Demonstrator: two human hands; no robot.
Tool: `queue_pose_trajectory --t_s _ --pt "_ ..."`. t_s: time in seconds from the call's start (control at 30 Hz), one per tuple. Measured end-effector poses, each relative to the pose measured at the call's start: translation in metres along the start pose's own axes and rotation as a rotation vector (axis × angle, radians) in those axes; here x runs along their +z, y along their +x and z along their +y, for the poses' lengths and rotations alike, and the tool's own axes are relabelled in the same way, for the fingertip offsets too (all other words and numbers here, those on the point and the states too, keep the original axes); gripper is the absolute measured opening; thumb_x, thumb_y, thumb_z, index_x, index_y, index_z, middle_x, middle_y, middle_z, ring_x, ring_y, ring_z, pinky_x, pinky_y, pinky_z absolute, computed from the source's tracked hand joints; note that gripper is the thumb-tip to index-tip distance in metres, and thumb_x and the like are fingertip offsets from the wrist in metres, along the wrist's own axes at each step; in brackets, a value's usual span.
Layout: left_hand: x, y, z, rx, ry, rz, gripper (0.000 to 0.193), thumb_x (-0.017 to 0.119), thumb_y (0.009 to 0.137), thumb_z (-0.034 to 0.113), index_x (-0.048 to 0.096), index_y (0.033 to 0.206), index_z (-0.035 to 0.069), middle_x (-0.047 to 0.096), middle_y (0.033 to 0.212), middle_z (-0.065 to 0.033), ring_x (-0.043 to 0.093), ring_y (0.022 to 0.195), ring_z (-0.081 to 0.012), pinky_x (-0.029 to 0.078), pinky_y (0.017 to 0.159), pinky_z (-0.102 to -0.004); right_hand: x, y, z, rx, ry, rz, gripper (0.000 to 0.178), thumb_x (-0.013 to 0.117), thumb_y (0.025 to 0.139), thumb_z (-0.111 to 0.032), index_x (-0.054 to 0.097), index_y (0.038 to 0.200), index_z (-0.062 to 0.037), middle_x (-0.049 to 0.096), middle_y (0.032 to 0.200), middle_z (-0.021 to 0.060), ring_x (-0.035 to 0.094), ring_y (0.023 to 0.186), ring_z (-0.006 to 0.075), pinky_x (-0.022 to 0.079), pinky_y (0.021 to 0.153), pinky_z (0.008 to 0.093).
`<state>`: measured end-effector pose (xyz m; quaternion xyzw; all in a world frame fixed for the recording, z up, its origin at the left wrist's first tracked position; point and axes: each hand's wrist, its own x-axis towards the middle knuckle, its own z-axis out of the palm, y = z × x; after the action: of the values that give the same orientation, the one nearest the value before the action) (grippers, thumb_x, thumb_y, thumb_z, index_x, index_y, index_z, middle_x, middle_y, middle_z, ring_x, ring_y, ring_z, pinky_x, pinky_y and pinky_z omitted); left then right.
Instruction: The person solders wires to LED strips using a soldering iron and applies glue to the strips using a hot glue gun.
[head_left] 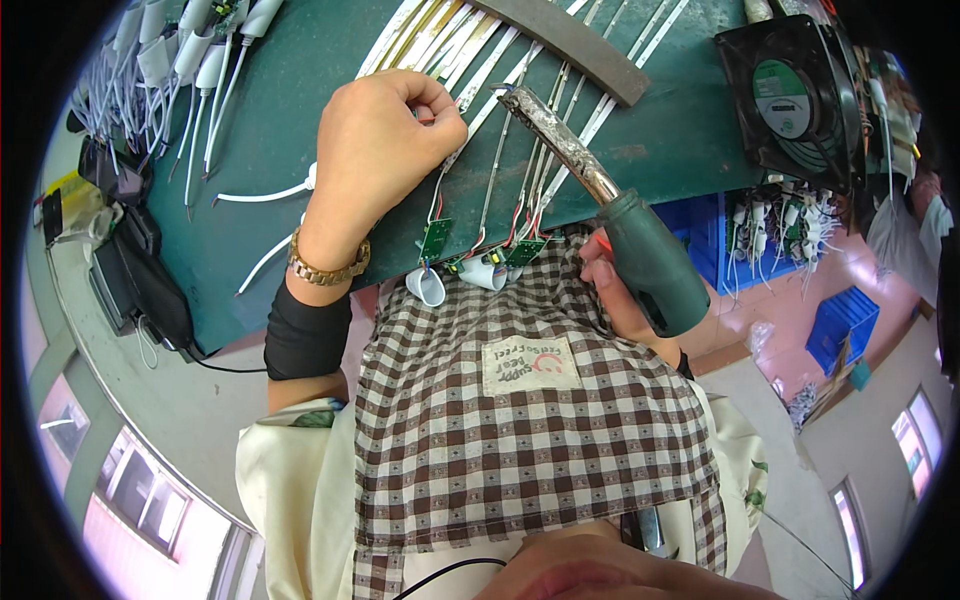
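Observation:
My left hand is closed in a pinch over the green bench, beside the ends of several thin white strips. What its fingertips hold is hidden. In my right hand is a soldering iron with a dark green handle. Its thick, crusted metal shaft points up and left, and the tip ends just right of my left hand, among the strips. Red and white wires run from some strips to small green circuit boards at the bench's near edge. White plastic cups hang beside these boards, against my checked apron.
A dark metal bar lies across the strips. At the right stands a black fan; beyond the bench edge a blue crate sits by more wired boards. White cabled parts pile up far left, near a black device.

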<state>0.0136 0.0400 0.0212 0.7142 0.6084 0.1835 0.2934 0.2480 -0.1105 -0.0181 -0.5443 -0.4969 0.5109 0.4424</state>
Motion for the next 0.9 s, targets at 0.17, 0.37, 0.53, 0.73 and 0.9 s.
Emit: queue_pose_trajectory --t_s 0.17,0.37,0.53,0.73,0.9 --pt "0.003 0.001 -0.004 0.026 -0.024 0.058 0.012 0.068 0.067 0.016 0.070 0.069 0.004 0.065 0.063 -0.0081 0.063 0.057 -0.0206 0.050 0.059 -0.0303 -0.002 -0.001 0.003 -0.027 -0.029 -0.012 0.038 0.068 0.078 0.003 0.061 0.115 0.0037 0.069 0.096 0.0113 0.068 0.084 0.0194 0.054 0.077 0.0287" --pt "0.006 0.006 -0.002 0.041 -0.025 0.044 0.013 0.068 0.067 0.016 0.070 0.069 0.003 0.065 0.062 -0.0085 0.063 0.056 -0.0205 0.050 0.059 -0.0304 -0.004 -0.003 0.005 -0.043 -0.101 0.014 0.036 0.069 0.076 0.003 0.064 0.111 0.0022 0.069 0.097 0.0124 0.069 0.083 0.0222 0.054 0.076 0.0298" --pt "0.003 0.004 -0.004 0.039 -0.021 0.054 0.013 0.067 0.068 0.016 0.070 0.069 0.003 0.065 0.060 -0.0088 0.062 0.054 -0.0209 0.050 0.058 -0.0302 -0.003 -0.006 0.012 -0.078 -0.115 0.036 0.035 0.070 0.074 0.002 0.065 0.108 0.0019 0.069 0.097 0.0125 0.069 0.084 0.0238 0.054 0.076 0.0305" --pt "0.004 0.005 -0.005 0.059 0.013 0.051 0.014 0.067 0.069 0.017 0.069 0.072 0.003 0.066 0.064 -0.0093 0.064 0.058 -0.0226 0.051 0.061 -0.0317 -0.009 -0.004 0.002 -0.054 -0.176 -0.019 0.035 0.070 0.074 0.002 0.065 0.109 0.0018 0.069 0.097 0.0118 0.069 0.084 0.0232 0.054 0.074 0.0302" --pt "0.002 0.004 -0.002 0.038 0.053 0.021 0.014 0.067 0.072 0.015 0.067 0.075 0.001 0.063 0.065 -0.0057 0.060 0.062 -0.0155 0.048 0.062 -0.0286 -0.010 -0.004 -0.010 -0.046 -0.254 -0.022 0.036 0.070 0.074 0.002 0.064 0.110 0.0017 0.069 0.096 0.0109 0.069 0.082 0.0219 0.054 0.074 0.0295"
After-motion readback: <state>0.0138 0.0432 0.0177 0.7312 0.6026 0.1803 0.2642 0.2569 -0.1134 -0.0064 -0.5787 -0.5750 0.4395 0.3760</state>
